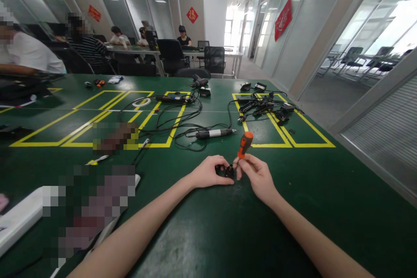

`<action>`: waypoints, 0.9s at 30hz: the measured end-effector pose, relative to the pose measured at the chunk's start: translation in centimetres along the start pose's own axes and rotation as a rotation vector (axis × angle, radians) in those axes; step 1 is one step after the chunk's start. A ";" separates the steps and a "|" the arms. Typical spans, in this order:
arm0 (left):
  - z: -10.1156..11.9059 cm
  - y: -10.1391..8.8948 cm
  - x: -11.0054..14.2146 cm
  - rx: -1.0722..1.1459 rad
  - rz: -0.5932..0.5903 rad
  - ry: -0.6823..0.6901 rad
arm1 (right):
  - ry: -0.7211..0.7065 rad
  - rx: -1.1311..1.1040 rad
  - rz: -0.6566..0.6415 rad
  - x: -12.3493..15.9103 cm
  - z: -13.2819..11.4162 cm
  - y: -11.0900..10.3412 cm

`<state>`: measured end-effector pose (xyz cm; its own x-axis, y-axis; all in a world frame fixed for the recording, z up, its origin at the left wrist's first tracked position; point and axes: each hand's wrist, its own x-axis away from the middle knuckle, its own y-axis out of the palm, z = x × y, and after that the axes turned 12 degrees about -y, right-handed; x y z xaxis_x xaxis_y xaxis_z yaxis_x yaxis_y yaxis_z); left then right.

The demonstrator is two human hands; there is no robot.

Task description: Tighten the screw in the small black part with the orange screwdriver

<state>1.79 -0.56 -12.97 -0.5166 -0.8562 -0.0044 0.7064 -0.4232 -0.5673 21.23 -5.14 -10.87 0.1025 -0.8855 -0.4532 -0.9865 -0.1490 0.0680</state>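
My left hand (213,172) is closed around a small black part (230,171), low over the green tabletop. Its fingers hide much of the part, so I cannot make out its exact kind. In my right hand (256,176) is a screwdriver (246,142) with an orange and grey handle, gripped low near the shaft. The handle points up and leans slightly right. Its shaft runs down beside the black part, and the tip is hidden among the fingers.
Beyond my hands lies a corded electric screwdriver (215,133) with looping black cables. A pile of black parts (265,105) sits at the back right inside yellow tape lines. Farther off is a power drill (199,81). At left lies a white power strip (24,215); several people sit behind.
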 end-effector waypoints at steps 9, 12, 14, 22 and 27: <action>0.2 -0.1 0.0 -0.017 -0.017 0.008 | -0.009 -0.036 -0.019 0.2 0.2 0.5; 0.3 -0.1 0.0 -0.015 -0.009 0.007 | -0.004 -0.033 -0.005 0.0 0.2 0.4; 0.3 -0.1 0.0 -0.016 -0.004 0.002 | 0.001 -0.035 0.003 -0.2 0.1 0.3; 0.4 -0.2 0.1 -0.036 -0.010 -0.012 | -0.037 0.018 0.033 -0.1 -0.3 0.4; 0.4 -0.2 0.1 -0.034 -0.004 -0.017 | -0.006 0.020 0.072 -0.1 -0.2 0.5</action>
<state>1.76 -0.65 -12.55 -0.5112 -0.8594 0.0120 0.6872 -0.4171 -0.5948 20.74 -5.17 -10.60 0.0302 -0.8910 -0.4531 -0.9937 -0.0758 0.0828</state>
